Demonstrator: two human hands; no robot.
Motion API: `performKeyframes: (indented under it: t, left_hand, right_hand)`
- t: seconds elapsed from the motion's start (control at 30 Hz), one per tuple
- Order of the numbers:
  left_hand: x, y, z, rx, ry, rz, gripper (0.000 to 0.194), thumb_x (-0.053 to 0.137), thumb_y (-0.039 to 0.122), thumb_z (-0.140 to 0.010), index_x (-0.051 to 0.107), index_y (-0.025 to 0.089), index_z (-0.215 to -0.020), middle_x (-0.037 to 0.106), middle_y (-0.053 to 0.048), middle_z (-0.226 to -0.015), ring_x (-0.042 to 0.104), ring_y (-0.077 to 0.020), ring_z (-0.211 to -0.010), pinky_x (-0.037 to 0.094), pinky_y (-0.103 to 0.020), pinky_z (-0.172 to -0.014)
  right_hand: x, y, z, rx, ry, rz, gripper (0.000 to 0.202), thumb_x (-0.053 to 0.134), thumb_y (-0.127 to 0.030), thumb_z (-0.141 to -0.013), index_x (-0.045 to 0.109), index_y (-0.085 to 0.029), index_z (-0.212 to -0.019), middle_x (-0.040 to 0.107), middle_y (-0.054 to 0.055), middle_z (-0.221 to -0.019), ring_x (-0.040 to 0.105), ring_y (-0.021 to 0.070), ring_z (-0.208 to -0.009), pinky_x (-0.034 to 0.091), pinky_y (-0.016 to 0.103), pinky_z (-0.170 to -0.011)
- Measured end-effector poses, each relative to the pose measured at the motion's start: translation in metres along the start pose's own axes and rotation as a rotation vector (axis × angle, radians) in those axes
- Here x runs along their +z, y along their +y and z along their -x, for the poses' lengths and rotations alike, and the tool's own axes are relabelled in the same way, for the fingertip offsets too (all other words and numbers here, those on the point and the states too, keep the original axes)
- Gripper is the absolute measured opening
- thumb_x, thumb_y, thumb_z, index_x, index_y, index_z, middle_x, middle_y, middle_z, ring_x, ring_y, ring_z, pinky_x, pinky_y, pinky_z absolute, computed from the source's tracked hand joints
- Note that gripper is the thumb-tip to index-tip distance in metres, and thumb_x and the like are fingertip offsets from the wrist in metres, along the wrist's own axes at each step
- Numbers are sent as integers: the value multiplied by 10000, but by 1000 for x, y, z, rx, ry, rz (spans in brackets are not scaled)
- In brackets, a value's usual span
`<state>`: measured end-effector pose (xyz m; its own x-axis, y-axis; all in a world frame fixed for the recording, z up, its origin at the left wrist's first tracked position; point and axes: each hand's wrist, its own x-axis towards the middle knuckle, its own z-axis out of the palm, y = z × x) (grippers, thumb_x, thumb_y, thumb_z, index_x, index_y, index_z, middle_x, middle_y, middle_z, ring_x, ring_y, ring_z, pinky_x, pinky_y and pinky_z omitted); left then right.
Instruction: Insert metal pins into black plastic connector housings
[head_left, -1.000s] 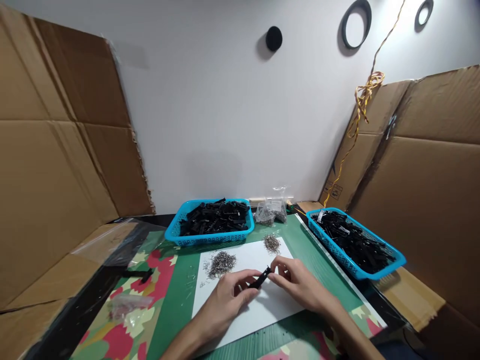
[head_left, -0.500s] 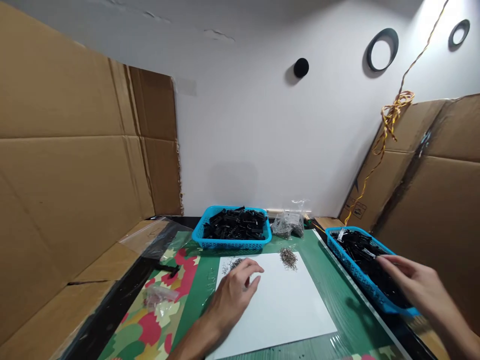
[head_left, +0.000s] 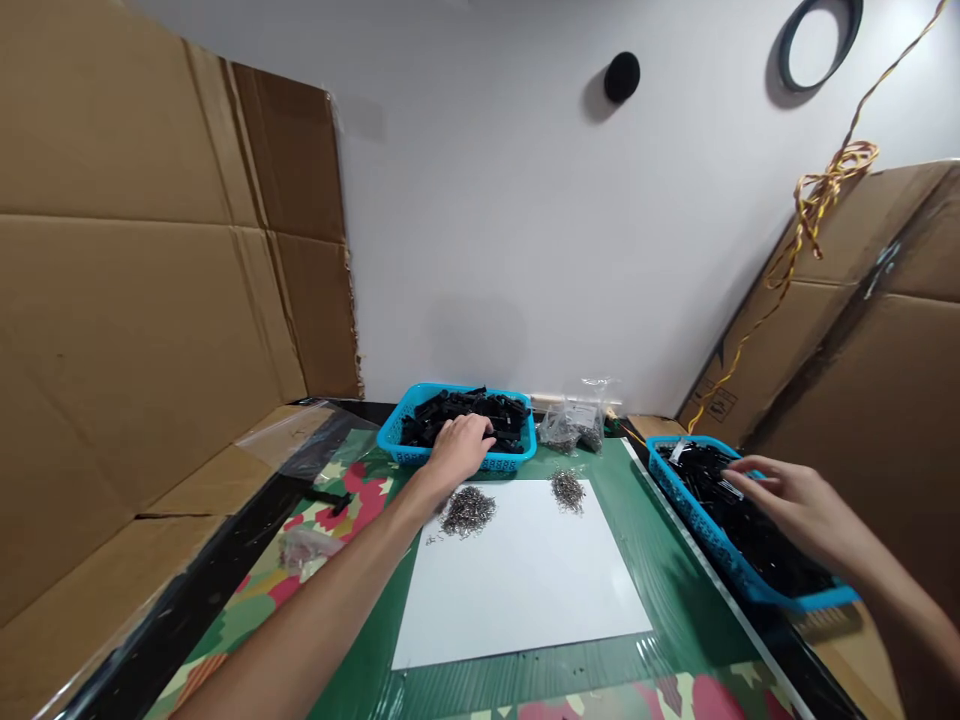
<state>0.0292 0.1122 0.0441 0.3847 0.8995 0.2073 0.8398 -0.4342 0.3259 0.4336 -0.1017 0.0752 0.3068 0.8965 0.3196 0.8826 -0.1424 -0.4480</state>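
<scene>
The left hand [head_left: 461,445] is now out over the back basket [head_left: 409,456]; 0.5 s ago it hovers above the white paper [head_left: 517,590], partly covering the larger pile of metal bits [head_left: 468,511], which now shows whole. The right hand [head_left: 795,500] stays at the right basket [head_left: 705,527], as it does 0.5 s ago. At 1.0 s ago both hands are over the paper with 1 black part between them; that spot is now bare paper.

The left arm stretches from the lower left across the desk [head_left: 664,560], palm down, its fingers curled over the black parts [head_left: 427,420] heaped in the back basket. The right arm comes in from the lower right, fingers bent and thumb near them, tips above the parts in the right basket. Whether either hand pinches a part, I cannot tell. The smaller metal pile [head_left: 568,491] lies near the paper's far right corner.
</scene>
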Motion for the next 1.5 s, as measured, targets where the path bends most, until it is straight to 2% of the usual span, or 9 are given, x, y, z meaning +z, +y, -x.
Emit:
performKeyframes:
  t: [0.13, 0.33, 0.47, 0.57, 0.77, 0.97, 1.07, 1.2, 1.5]
  left_hand:
    - [0, -3, -22, -44, -126, -42, 382, 681, 361, -1023, 630, 181, -1357, 647, -117, -1358, 684, -263, -1143, 608, -465, -945]
    - [-4, -4, -27, -58, -175, -40, 372, 677, 355, -1025, 635, 178, -1350, 652, -119, -1352, 684, -266, -1144, 605, -469, -952]
    - [-18, -8, -16, -33, -132, -21, 331, 695, 334, -1011, 660, 180, -1303, 673, -113, -1308, 685, -266, -1133, 597, -459, -955]
    - [-34, -16, -5, 7, -71, 40, 141, 754, 202, -917, 703, 208, -1048, 736, -72, -1068, 688, -268, -1064, 547, -373, -911]
    - [-56, -33, 18, 17, 42, 315, 151, 641, 334, -949, 580, 201, -986, 696, -28, -849, 648, -174, -714, 483, -276, -641]
    - [-21, -14, 55, 16, 13, 888, 375, 613, 568, -971, 479, 218, -995, 700, -2, -793, 561, -98, -531, 435, -212, -509]
    - [7, 6, 79, -28, -156, 1151, 377, 649, 547, -985, 443, 237, -1045, 744, -13, -844, 587, -98, -507, 393, -186, -439]
    - [30, 25, 103, -59, -271, 1234, 327, 653, 502, -1009, 483, 231, -1076, 765, -33, -925, 566, -77, -521, 408, -168, -440]
    - [41, 35, 123, -85, -360, 1165, 244, 717, 382, -949, 781, 168, -1045, 756, -81, -972, 535, -80, -551, 401, -193, -446]
  right_hand:
    - [54, -56, 0, -145, -297, -85, 389, 565, -533, -959, 767, -200, -944, 589, 15, -610, 512, 189, -557, 321, 299, -530]
    - [117, -93, -5, -261, -476, -149, 156, 686, -313, -902, 787, -196, -925, 595, 1, -655, 497, 159, -582, 299, 277, -551]
    - [125, -103, -19, -301, -504, -173, 131, 698, -277, -874, 798, -192, -885, 616, 8, -645, 518, 160, -582, 323, 273, -559]
    - [123, -105, -36, -344, -583, -189, 158, 674, -267, -871, 814, -199, -848, 647, 21, -664, 551, 168, -607, 348, 278, -570]
    - [117, -69, -56, -268, -718, -150, 64, 818, -261, -692, 834, -211, -729, 585, 8, -586, 472, 141, -515, 297, 286, -500]
    - [111, -25, -46, -203, -792, -146, 175, 843, -325, -660, 869, -227, -803, 569, -8, -597, 466, 138, -523, 298, 287, -504]
    - [112, -18, -43, -186, -858, -213, 181, 834, -369, -699, 847, -203, -770, 549, -15, -577, 445, 136, -533, 307, 286, -533]
    - [114, -18, -43, -187, -936, -302, 263, 783, -439, -783, 820, -179, -798, 463, -39, -536, 374, 128, -546, 267, 277, -540]
    - [128, -35, -38, -259, -816, -312, 339, 648, -480, -918, 761, -165, -863, 464, -34, -642, 358, 135, -624, 272, 276, -584]
